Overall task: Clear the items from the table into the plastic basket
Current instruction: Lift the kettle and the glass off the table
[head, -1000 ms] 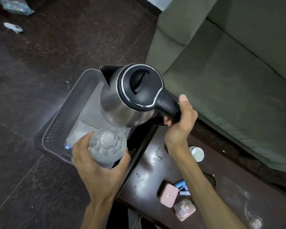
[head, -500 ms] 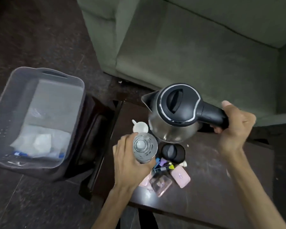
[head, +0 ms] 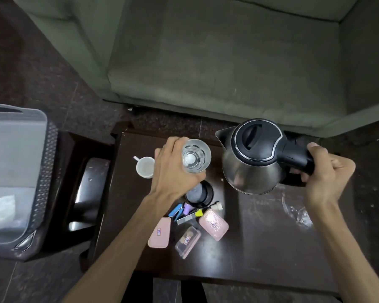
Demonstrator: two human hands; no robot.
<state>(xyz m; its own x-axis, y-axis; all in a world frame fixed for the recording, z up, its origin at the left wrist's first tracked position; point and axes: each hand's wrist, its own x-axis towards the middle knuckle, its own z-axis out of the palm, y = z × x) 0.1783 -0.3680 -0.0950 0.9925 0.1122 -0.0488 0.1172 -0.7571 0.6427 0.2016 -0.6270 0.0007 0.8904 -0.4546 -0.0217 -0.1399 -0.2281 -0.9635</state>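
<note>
steel kettle (head: pixel 249 171) upright, glass (head: pixel 196 155) seemingly empty

Both forearms are bare to the picture's lower edge, with no sleeve, watch, ring or glove on the left hand (head: pixel 173 171) or the right hand (head: pixel 325 179), nails short and unpainted.

A green upholstered sofa (head: pixel 217 62) spans the far side. The floor (head: pixel 31 73) is dark speckled stone (reddish-brown, with thin joint lines). Overhead light reflects off the dark wooden table (head: pixel 260 237).
</note>
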